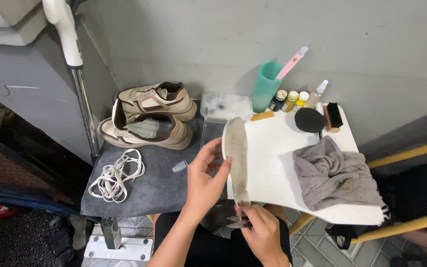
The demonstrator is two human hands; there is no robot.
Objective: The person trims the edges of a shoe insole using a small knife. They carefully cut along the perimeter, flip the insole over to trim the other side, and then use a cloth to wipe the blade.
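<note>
Here the left hand (204,179) has its fingers (208,151) spread partly open and curved around the left edge of an insole (236,157), thumb tip pressed on its face; it grasps the insole at mid-length. The right hand (261,228) is clenched around the insole's lower end, fingers curled tight, with a small dark metal piece pinched at the knuckles; what that piece is cannot be told.

The insole stands on edge, long and narrow, pale grey-white with a speckled, soiled surface, its rounded toe end up. It hangs just over the near-left corner of the white board (273,168), touching only the hands.

Taking the white board as landmark: far to its left lies a loose heap of cream laces (116,175) on a dark grey mat (159,188), and behind the laces two beige and brown sneakers (149,118) are stacked, lace-less. Just left of the board, on the mat, sits a small pale cap-like bit (179,166). At the board's back edge stand a clear tray of suds (225,105), a teal cup (267,85) with a pink toothbrush (292,62), small bottles (290,100), a round black sponge (309,120) and a wooden brush (332,117). On the board's right half lies a crumpled grey towel (334,174), well apart from the insole.
</note>
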